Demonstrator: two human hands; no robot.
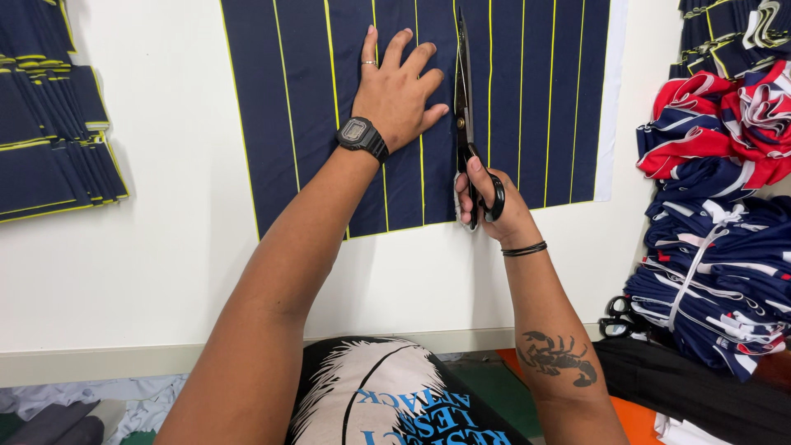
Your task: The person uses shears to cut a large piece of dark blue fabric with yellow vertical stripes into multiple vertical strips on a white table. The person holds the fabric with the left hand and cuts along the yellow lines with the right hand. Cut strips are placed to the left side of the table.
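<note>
Left hand (398, 89) lies flat, fingers spread wide, palm down on the navy fabric (527, 107), pressing it onto the white table (165, 231). It grips nothing. Ring on one finger, dark digital watch (361, 136) on the wrist.

Right hand (492, 206) is closed around the black handles of a large pair of scissors (466, 124), thumb through one loop, fingers through the other. Thin black bands (525, 249) on that wrist, scorpion tattoo on the forearm below. The scissor blades point away from the person, up along the cloth just right of the left hand's fingertips, almost closed; the exact blade gap is hard to tell.

The fabric is dark navy with thin yellow lines running lengthwise, spread flat in the upper middle of the table, its near edge just at the right hand. A white strip shows along its right edge.

Stack of cut navy pieces (49, 124) at far left. Bundles of red, white and navy cloth (725, 206) piled at right, with a second pair of black scissors (618, 317) beside them.
</note>
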